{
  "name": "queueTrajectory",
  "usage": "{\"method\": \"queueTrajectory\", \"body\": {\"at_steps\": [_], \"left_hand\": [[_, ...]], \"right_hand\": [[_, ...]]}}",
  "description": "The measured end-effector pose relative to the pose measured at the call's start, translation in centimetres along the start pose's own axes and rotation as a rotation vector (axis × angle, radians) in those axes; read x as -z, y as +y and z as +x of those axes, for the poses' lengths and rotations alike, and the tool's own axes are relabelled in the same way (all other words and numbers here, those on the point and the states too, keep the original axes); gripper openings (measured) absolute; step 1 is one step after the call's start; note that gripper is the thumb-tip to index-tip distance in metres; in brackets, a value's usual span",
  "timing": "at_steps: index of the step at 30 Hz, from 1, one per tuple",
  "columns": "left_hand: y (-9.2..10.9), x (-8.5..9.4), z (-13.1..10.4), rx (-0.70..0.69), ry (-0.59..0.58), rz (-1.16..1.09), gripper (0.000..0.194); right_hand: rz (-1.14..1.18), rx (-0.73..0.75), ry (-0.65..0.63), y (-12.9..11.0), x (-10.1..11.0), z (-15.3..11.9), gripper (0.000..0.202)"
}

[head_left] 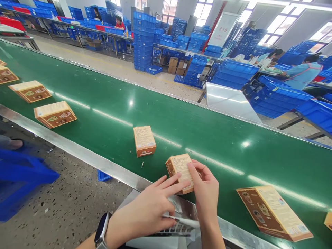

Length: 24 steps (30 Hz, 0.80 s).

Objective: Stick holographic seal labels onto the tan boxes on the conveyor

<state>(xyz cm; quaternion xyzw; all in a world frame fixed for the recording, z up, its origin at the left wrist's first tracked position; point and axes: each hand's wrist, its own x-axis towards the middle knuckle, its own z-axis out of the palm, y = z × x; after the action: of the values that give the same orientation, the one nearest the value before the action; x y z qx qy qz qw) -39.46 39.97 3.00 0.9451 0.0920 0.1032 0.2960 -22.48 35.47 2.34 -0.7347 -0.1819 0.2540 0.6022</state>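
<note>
My right hand [206, 186] grips a small cream and brown printed carton [178, 166] by its right side, thumb on the top face and fingers round the far side. The carton rests on the green belt [109, 100] near its metal edge. Fingers of my left hand [147, 207], a watch on its wrist, reach over the carton's printed face. Lower down, its thumb and forefinger pinch a white sheet [181, 229] with rows of small dark marks, partly hidden by the hand. Just left of the held carton lies a similar carton [144, 141].
More cartons lie on the belt, one at the right [275, 212] and several at the far left, including a tilted-looking one [55, 114]. A blue plastic stool [23, 180] stands on the floor at left. Beyond the belt are stacked blue crates [144, 41] and seated people.
</note>
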Motion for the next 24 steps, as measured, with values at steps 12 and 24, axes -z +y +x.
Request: {"method": "queueTrajectory", "body": {"at_steps": [12, 24], "left_hand": [[0.3, 0.1, 0.2, -0.069, 0.088, -0.141, 0.009], [0.1, 3.3, -1.2, 0.433, -0.007, -0.284, 0.004]], "right_hand": [[-0.522, 0.496, 0.188, -2.0, 4.3, 0.3, 0.039], [-0.586, 0.706, -0.739, -1.3, 6.7, -3.0, 0.021]]}}
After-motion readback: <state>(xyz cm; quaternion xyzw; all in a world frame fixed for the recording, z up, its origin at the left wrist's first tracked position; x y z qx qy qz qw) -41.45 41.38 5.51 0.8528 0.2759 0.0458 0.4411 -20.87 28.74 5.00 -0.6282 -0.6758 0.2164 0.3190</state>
